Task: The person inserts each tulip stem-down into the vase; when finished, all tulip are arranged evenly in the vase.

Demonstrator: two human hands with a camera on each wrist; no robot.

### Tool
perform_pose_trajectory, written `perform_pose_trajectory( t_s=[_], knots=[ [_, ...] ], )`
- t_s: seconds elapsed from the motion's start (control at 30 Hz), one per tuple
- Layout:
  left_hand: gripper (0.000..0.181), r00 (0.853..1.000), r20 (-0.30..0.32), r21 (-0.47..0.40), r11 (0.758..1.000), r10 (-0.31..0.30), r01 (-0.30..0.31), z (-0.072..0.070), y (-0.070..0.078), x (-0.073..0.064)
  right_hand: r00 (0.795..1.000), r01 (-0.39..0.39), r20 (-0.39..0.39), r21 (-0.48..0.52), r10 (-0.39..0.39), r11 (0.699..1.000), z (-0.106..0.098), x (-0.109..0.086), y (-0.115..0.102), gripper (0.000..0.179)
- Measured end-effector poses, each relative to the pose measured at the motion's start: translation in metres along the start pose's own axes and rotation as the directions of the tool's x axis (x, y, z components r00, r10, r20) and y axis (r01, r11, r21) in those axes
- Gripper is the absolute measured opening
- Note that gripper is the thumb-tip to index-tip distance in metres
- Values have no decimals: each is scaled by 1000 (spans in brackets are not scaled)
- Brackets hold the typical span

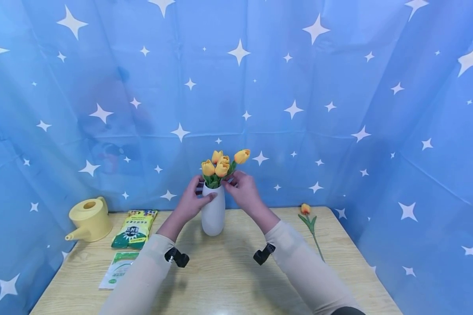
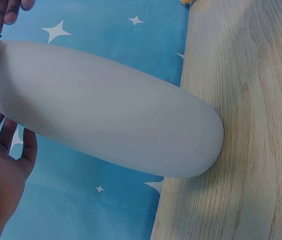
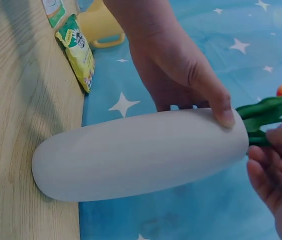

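Note:
A white vase [image 1: 213, 214] stands upright near the back of the table, with several yellow-orange tulips [image 1: 222, 169] in its mouth. My left hand [image 1: 191, 199] grips the vase near the top, thumb on the near side. In the right wrist view that thumb lies just below the rim of the vase [image 3: 141, 155]. At the mouth, my right hand [image 1: 244, 190] pinches the green stem of a tulip [image 1: 242, 156] that leans out to the right. Its fingertips are right at the rim beside the green leaves [image 3: 266, 111].
A yellow watering can [image 1: 90, 221] stands at the back left, beside a yellow-green packet [image 1: 135, 229]. A flatter white-and-green packet [image 1: 118, 271] lies in front, partly behind the left sleeve. One loose tulip [image 1: 311, 226] lies on the right. A starred blue curtain [image 1: 276, 87] hangs behind the table.

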State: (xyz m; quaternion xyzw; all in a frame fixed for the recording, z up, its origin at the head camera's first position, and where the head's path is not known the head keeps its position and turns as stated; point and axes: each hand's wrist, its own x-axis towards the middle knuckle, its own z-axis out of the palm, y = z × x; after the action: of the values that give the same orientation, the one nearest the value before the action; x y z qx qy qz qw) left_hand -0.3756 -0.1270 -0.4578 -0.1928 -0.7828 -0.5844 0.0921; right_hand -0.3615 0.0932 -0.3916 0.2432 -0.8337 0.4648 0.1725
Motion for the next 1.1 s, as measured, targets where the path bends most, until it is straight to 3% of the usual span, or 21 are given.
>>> perform_pose_trajectory(
  t_s=[0.27, 0.47, 0.73, 1.1],
  knots=[
    [61, 1000, 5, -4, 1000, -26, 26, 1, -1, 0, 995, -89, -23, 194, 95, 977, 0, -6, 0, 19],
    [60, 999, 7, -5, 999, -33, 33, 0, 0, -1, 990, -58, -101, 336, 97, 940, 3, -9, 1, 18],
    [58, 1000, 0, 0, 1000, -26, 26, 0, 1, 0, 994, -44, -93, 168, 61, 985, 11, -8, 4, 26],
    [57, 1000, 1, -10, 1000, -9, 9, 0, -1, 2, 996, -63, -51, 82, 67, 995, 15, -4, 7, 21]
  ],
)
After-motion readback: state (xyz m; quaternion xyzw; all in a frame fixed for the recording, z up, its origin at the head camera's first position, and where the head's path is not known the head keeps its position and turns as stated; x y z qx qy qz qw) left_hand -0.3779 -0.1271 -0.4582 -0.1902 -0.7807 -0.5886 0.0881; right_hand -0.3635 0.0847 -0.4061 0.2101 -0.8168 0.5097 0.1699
